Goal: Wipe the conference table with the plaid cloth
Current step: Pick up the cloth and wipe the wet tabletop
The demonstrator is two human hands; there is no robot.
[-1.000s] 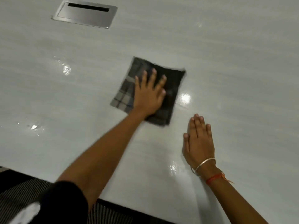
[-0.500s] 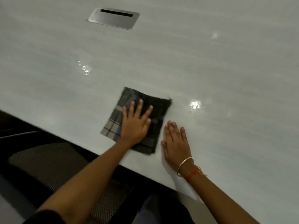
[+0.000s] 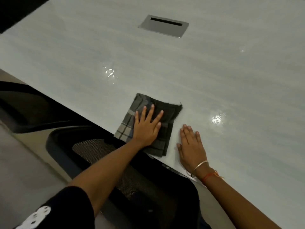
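Pale, glossy conference table (image 3: 214,71) filled most of the head view. Left hand (image 3: 146,128): fingers (image 3: 149,113) straight and spread, pressed flat on the plaid cloth (image 3: 167,123); nothing curled round the fabric, so it was held by downward pressure only. Cloth was folded to a rough square under the palm, its near corner at the table edge just behind the wrist. On the thumb side, just beside the cloth and seemingly apart from it, the right hand (image 3: 191,146) lay flat on the bare top with its fingers extended, holding nothing; bangle (image 3: 200,164) at the wrist. Beyond the left fingertips was a bright patch (image 3: 109,72), wet or glare, cannot tell; well beyond that, a metal cable hatch (image 3: 163,25) set into the top. Behind the left wrist, a black mesh chair (image 3: 92,149) stood against the table edge. Risks, as judged: a stroke toward the body could drag the unpinched cloth off the edge onto the chair; palm friction alone could shear the folded layers and bunch them; if the sheen was moisture, the bracing right hand could slide; a far stroke might catch a corner in the hatch slot.
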